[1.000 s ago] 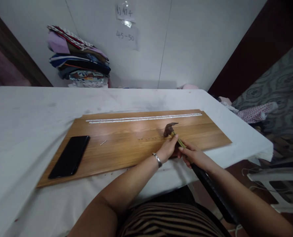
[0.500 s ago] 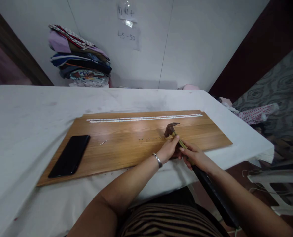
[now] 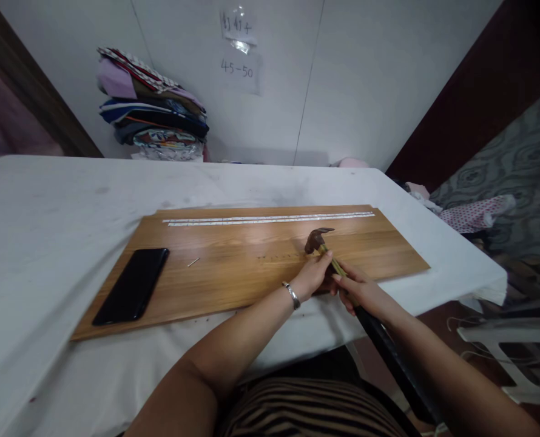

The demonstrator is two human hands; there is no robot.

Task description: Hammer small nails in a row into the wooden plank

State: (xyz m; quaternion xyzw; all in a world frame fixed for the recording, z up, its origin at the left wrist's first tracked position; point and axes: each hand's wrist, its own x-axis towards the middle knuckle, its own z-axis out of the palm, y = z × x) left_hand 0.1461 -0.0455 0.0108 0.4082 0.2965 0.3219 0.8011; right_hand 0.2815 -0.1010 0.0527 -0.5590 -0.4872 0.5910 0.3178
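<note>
Two closed grips I've got on the hammer (image 3: 374, 331): left hand (image 3: 312, 278) near its head, right hand (image 3: 361, 292) lower, likely steadying it.

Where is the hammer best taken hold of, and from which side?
Probably by its long black grip, with the right hand coming from the person's right. The hammer slants: its head points away over the wooden board, while the grip runs back toward the person's right, a long straight stretch to wrap. The right hand is nearer the head, around the yellowish shaft.
</note>
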